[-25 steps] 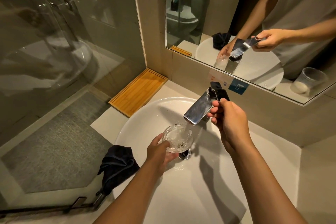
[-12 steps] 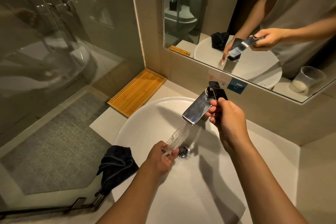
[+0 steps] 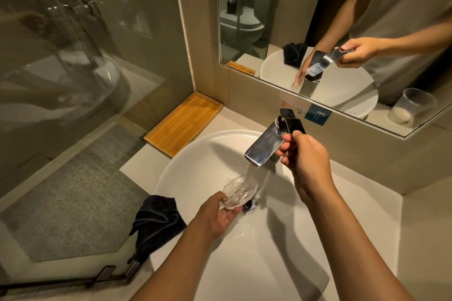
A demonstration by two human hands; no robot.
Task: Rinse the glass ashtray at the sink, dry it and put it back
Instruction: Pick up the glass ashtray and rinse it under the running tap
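Note:
My left hand (image 3: 216, 215) grips the clear glass ashtray (image 3: 238, 192), tilted on its side under the running water, just above the drain (image 3: 249, 206). Water pours from the chrome faucet (image 3: 263, 148) onto the ashtray and splashes. My right hand (image 3: 303, 156) is closed on the dark faucet lever (image 3: 292, 123). Both hands are over the white round sink (image 3: 195, 166). A dark cloth (image 3: 156, 222) hangs over the sink's left rim.
A bamboo tray (image 3: 183, 123) lies on the counter at the back left, against the wall. A glass shower door (image 3: 73, 80) stands to the left. The mirror (image 3: 318, 19) behind the faucet reflects my arms and a plastic cup (image 3: 411, 107).
The ashtray went from upright under the stream to tilted on edge, and my left hand moved slightly lower. The right hand stays on the lever with water running.

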